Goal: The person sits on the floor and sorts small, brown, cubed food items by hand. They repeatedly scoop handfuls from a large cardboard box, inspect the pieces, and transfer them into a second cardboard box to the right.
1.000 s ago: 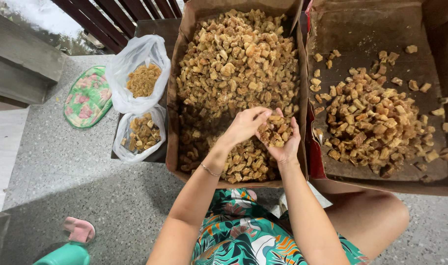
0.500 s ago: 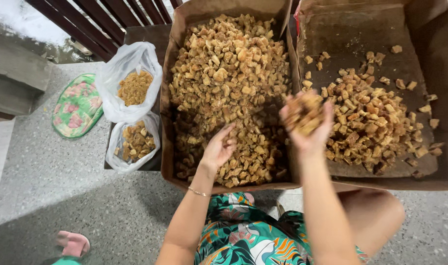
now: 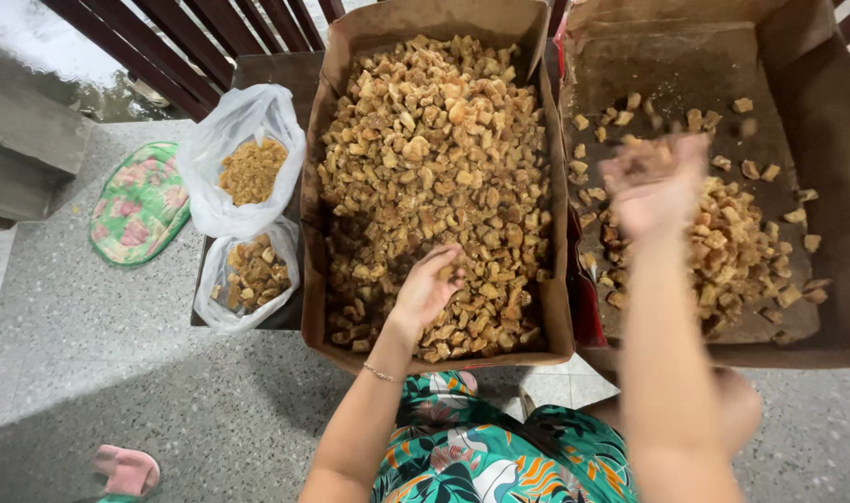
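A cardboard box (image 3: 313, 279) in the middle is heaped with golden-brown crunchy chunks (image 3: 434, 149). My left hand (image 3: 425, 293) rests palm down on the chunks near the box's front edge, fingers loosely bent and holding nothing that I can make out. To the right, a second cardboard box (image 3: 816, 84) holds a smaller pile of the same chunks (image 3: 733, 242). My right hand (image 3: 653, 196) is blurred above that pile, cupped around a handful of chunks at its fingertips.
Two clear plastic bags sit left of the middle box: the upper bag (image 3: 243, 121) holds fine crumbs, the lower bag (image 3: 253, 275) bigger pieces. A green floral pad (image 3: 141, 205), a pink slipper (image 3: 125, 469), a concrete step (image 3: 24, 149) and a dark red railing (image 3: 164, 47) border the speckled floor.
My right hand lifted a handful out of the middle box and carried it right, over the second box. My left hand stayed in the middle box, sliding slightly forward.
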